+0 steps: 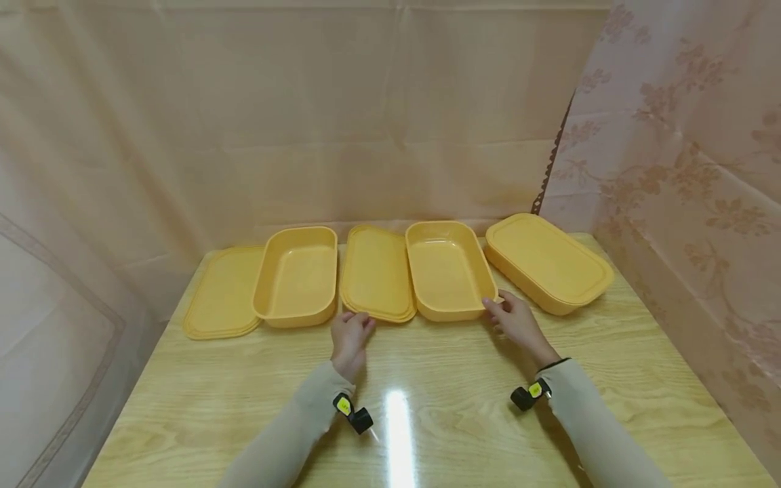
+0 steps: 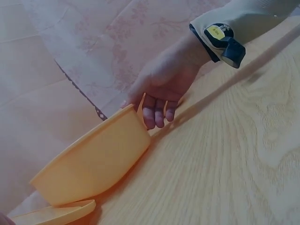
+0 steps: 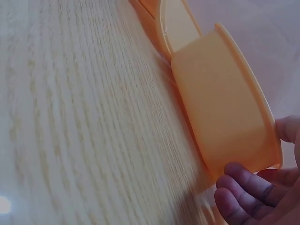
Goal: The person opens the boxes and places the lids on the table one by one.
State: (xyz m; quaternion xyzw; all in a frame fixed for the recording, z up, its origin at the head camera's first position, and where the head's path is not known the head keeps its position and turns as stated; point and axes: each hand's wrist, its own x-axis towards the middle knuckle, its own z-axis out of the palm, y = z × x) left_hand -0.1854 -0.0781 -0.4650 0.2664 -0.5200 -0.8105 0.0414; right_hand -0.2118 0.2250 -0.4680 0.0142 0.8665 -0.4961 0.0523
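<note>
Five yellow plastic pieces lie in a row in the head view. My left hand (image 1: 350, 339) pinches the near edge of the middle lid (image 1: 378, 271), which looks tilted beside the box in the right wrist view. Right of that lid stands an open food container (image 1: 448, 271), its inside bare. At its near right corner, my right hand (image 1: 517, 324) pinches the rim, thumb on the rim and other fingers by the side wall. The left wrist view shows this container (image 2: 98, 154) from the side, but hides nearly all of my left hand.
Another open container (image 1: 297, 278) stands left of the middle lid. Partly behind it, a second lid (image 1: 222, 295) lies flat at the far left. A lidded container (image 1: 549, 261) sits angled at the right. Curtains (image 1: 366, 122) hang behind the wooden table (image 1: 457, 407).
</note>
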